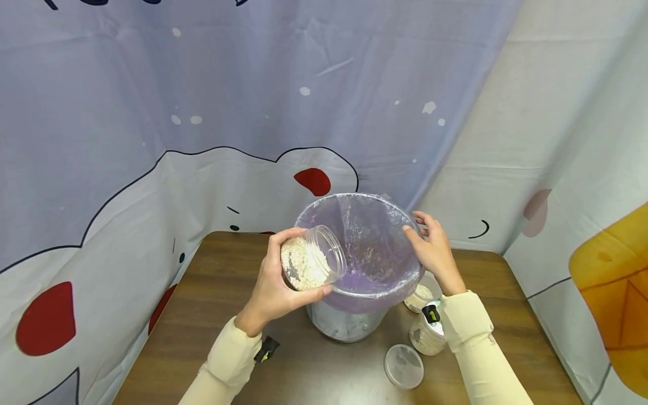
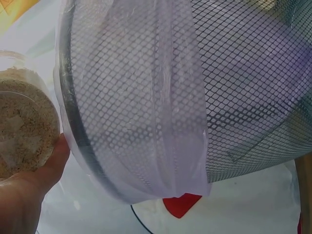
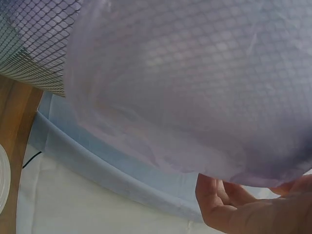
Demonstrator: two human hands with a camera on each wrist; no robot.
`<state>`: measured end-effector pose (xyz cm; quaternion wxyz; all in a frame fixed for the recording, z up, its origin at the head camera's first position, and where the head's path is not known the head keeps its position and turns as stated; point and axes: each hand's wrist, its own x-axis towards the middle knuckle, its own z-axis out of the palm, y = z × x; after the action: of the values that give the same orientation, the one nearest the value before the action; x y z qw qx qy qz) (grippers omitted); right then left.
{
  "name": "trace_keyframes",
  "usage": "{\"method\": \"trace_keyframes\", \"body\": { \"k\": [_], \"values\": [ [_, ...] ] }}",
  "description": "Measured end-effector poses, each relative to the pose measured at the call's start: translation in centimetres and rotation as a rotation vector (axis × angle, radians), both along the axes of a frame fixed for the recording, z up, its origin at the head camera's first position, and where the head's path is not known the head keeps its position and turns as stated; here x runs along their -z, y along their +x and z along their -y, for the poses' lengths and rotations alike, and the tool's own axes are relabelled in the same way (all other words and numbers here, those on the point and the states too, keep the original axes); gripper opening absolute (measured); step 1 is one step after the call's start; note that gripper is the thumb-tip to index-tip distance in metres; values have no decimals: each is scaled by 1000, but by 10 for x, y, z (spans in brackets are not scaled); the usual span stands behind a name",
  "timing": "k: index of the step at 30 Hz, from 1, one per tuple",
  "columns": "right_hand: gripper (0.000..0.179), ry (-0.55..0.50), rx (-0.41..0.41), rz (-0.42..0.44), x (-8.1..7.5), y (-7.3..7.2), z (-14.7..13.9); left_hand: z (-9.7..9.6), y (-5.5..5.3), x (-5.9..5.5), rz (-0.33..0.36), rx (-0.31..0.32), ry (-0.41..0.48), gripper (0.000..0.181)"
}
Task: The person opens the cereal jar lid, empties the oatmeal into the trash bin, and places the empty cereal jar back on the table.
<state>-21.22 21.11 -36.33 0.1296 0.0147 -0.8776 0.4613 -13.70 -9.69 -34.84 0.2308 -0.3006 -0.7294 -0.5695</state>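
My left hand (image 1: 273, 295) grips a clear plastic jar (image 1: 309, 261) of pale flakes, tilted so its open mouth points right, over the near-left rim of a wastebasket. The wastebasket (image 1: 346, 323) has a mesh wall and stands upright, lined with a translucent purple bag (image 1: 377, 242) folded over the rim. In the left wrist view, the jar's base (image 2: 24, 126) faces the camera and the flakes look brownish. On the far-right side, my right hand (image 1: 432, 250) holds the bag-covered rim, thumb at the inner side. Part of that hand (image 3: 248, 204) is hidden by the bag in the right wrist view.
Right of the wastebasket, a jar of flakes (image 1: 427, 339) and a second clear container (image 1: 419, 297) stand on the wooden table (image 1: 212, 315), partly behind the right arm. A round clear lid (image 1: 403, 367) lies nearer. A printed curtain (image 1: 243, 101) hangs behind.
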Motion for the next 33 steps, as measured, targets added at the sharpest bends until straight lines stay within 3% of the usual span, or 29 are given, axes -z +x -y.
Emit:
{"method": "trace_keyframes", "body": {
  "k": [5, 17, 33],
  "values": [
    [48, 81, -4, -11, -2, -4, 4, 0, 5, -14, 29, 6, -22, 90],
    [56, 185, -12, 50, 3, -7, 6, -2, -4, -26, -4, -3, -58, 88],
    [61, 232, -52, 113, 3, -6, 4, -1, -10, -26, -4, 2, -81, 87]
  ]
}}
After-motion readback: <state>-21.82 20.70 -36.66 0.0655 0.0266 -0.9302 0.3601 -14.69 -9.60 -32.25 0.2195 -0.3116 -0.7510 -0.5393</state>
